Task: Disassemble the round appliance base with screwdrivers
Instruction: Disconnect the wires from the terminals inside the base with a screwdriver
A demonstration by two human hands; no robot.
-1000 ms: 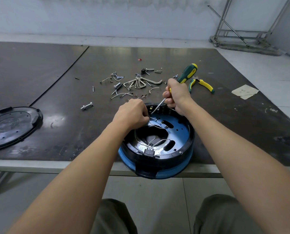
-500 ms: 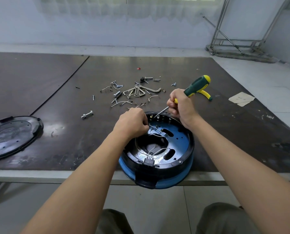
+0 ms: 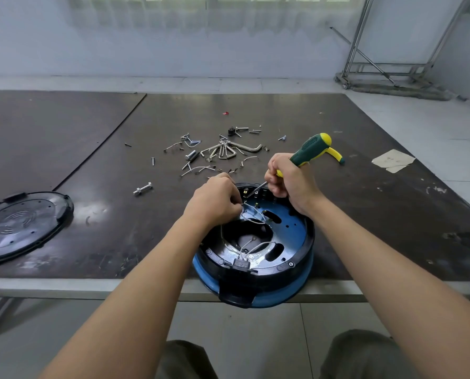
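Observation:
The round appliance base (image 3: 291, 239), blue with a black rim, lies open side up at the table's near edge, partly overhanging it. White wires run across its inside. My right hand (image 3: 291, 181) grips a green and yellow screwdriver (image 3: 309, 150), whose metal tip points down-left into the far rim of the base. My left hand (image 3: 214, 199) rests on the base's far left rim, and its curled fingers pinch a white wire (image 3: 251, 212) just below the tip.
Loose screws, bolts and hex keys (image 3: 228, 151) are scattered on the dark table (image 3: 255, 110) beyond the base. A bolt (image 3: 143, 188) lies left of them. The removed black cover (image 3: 17, 228) sits at far left. Yellow-handled pliers (image 3: 336, 155) lie behind the screwdriver. A paper scrap (image 3: 392, 160) is at right.
The screwdriver handle has swung from pointing steeply away to leaning right, over the pliers. My left hand stays on the wire. The camera view has tilted slightly upward.

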